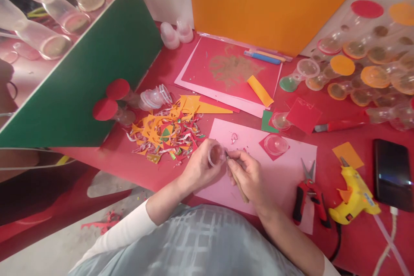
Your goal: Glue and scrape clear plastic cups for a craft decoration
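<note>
My left hand (201,164) is closed around a small clear plastic cup (214,156), its round rim tilted up towards me. In my right hand (249,174) is a slim tool with a tan handle (242,193), gripped between thumb and fingers. The tool's dark metal end meets the cup's right edge; its exact shape is too small to make out. Both hands are over a pink paper sheet (223,189). Just beyond them on that sheet, a clear cup (275,144) stands on a red square, and small trimmings (233,138) lie nearby.
Orange, red and white scraps (164,131) are heaped at left beside a green board (97,60). On the right lie red-handled snips (310,194), a yellow glue gun (354,194), a red-handled knife (343,126) and a phone (393,172). Joined clear cups (377,54) stand behind.
</note>
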`<state>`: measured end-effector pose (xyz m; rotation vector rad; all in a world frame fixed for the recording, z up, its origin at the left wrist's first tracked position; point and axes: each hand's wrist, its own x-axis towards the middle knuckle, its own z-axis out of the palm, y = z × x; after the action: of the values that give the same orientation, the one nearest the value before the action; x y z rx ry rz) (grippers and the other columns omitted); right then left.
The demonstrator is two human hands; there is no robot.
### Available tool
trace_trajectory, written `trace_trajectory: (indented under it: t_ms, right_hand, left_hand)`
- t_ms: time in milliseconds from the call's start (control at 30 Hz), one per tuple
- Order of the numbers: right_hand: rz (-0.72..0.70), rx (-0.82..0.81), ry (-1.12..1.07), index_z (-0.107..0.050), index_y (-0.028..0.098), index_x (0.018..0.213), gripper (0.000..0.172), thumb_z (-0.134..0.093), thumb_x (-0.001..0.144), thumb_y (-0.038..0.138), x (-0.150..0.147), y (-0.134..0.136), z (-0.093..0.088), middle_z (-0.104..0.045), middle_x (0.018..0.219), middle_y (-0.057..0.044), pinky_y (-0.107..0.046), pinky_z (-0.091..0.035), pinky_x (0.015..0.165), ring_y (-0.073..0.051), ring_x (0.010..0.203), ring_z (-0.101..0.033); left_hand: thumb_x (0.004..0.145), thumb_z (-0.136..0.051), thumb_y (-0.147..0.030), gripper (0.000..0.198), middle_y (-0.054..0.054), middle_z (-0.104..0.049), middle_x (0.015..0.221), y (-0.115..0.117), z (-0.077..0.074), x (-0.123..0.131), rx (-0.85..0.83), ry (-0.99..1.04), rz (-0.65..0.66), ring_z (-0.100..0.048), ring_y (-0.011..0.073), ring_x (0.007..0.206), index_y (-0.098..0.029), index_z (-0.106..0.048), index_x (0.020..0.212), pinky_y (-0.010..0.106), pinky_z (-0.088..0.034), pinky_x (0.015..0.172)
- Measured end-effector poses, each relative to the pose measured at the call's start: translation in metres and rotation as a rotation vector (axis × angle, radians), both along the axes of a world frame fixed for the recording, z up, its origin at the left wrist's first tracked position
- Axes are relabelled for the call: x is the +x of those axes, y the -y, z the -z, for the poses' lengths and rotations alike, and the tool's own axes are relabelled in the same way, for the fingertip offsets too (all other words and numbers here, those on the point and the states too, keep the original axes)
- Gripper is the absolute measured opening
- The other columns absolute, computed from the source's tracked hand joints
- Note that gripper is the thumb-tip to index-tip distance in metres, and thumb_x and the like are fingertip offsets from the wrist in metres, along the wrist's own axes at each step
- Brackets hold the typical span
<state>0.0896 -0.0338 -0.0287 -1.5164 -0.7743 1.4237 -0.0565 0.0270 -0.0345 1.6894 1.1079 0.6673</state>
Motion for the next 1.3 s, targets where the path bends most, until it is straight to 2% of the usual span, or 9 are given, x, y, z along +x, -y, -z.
trace_trajectory:
  t_ms: [233,333,833,1067,1300]
  right_hand:
    - [0.019,-0.015,-0.062,-0.062,0.020,0.088,0.027,-0.066,0.081,0.046,0.0025,-0.0008,-0.0027,-0.056,0.054,0.007,-0.022,-0.043,0.040,-0.010,0.040,-0.051]
    - [0.004,-0.033,-0.082,-0.062,0.020,0.087,0.029,-0.068,0.080,0.047,0.0024,0.0002,-0.0041,-0.056,0.054,0.007,-0.022,-0.044,0.040,-0.009,0.040,-0.051]
    - [-0.015,-0.021,0.027,-0.064,0.020,0.087,0.024,-0.064,0.081,0.043,0.0021,0.0018,0.0008,-0.056,0.052,0.006,-0.022,-0.042,0.039,-0.010,0.037,-0.051]
    - [0.013,-0.013,0.043,-0.063,0.020,0.088,0.024,-0.066,0.081,0.043,-0.0004,0.0023,0.0014,-0.055,0.051,0.007,-0.023,-0.042,0.038,-0.011,0.038,-0.050]
    - [0.013,0.005,0.070,-0.064,0.020,0.088,0.023,-0.063,0.083,0.043,-0.0004,0.0003,0.0020,-0.054,0.050,0.007,-0.023,-0.042,0.041,-0.011,0.038,-0.051]
  left_hand:
    - [0.075,-0.062,-0.020,0.028,0.001,-0.063,0.088,0.0007,0.0049,-0.0021,-0.027,0.039,-0.070,-0.062,0.0142,0.072,-0.022,-0.049,0.100,0.027,-0.050,0.068]
    - [0.077,-0.063,-0.021,0.027,0.000,-0.061,0.083,0.0007,0.0069,-0.0023,-0.052,0.048,-0.085,-0.060,0.0139,0.070,-0.022,-0.048,0.100,0.027,-0.049,0.066]
    - [0.077,-0.057,-0.014,0.024,0.002,-0.064,0.089,0.0008,0.0054,-0.0014,0.121,0.009,-0.048,-0.063,0.0156,0.077,-0.022,-0.051,0.099,0.028,-0.051,0.071]
    - [0.072,-0.060,-0.014,0.026,-0.001,-0.061,0.081,-0.0007,0.0019,-0.0006,0.045,-0.026,-0.025,-0.057,0.0120,0.064,-0.022,-0.052,0.096,0.024,-0.048,0.062]
    - [0.078,-0.060,-0.017,0.021,0.002,-0.066,0.087,0.0008,0.0032,0.0007,0.027,-0.032,-0.002,-0.063,0.0156,0.073,-0.023,-0.051,0.096,0.027,-0.051,0.067]
